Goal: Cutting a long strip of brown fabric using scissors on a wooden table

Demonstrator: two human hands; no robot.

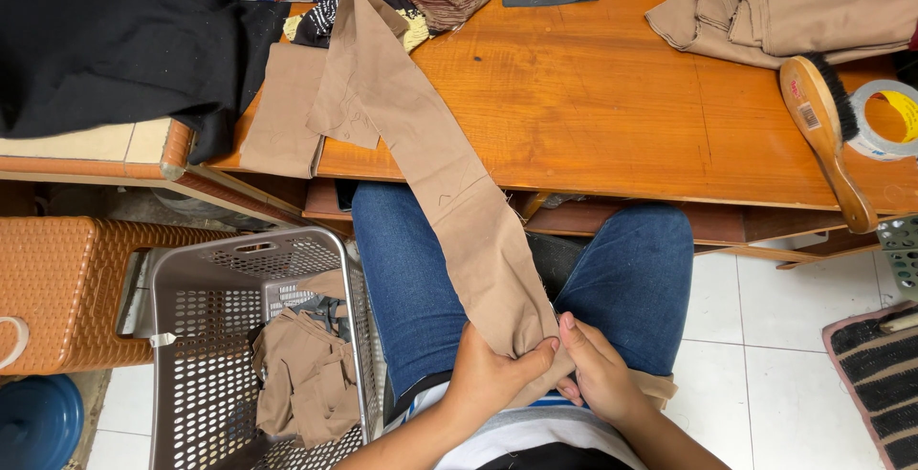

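both hands low in the lap: left hand (490, 374) and right hand (595, 374) pinching the near end of the tan fabric strip (449, 183), which trails up onto the wooden table (593, 107). best kept flat, edges matched, fingers close.

A small sewing workshop — cut tan fabric pieces (784, 6) lie heaped on the wooden counter (593, 107), more fill a grey plastic basket (206, 336) on the tiled floor (765, 355), and a clothes brush (827, 131) and roll of tape (885, 118) sit nearby.
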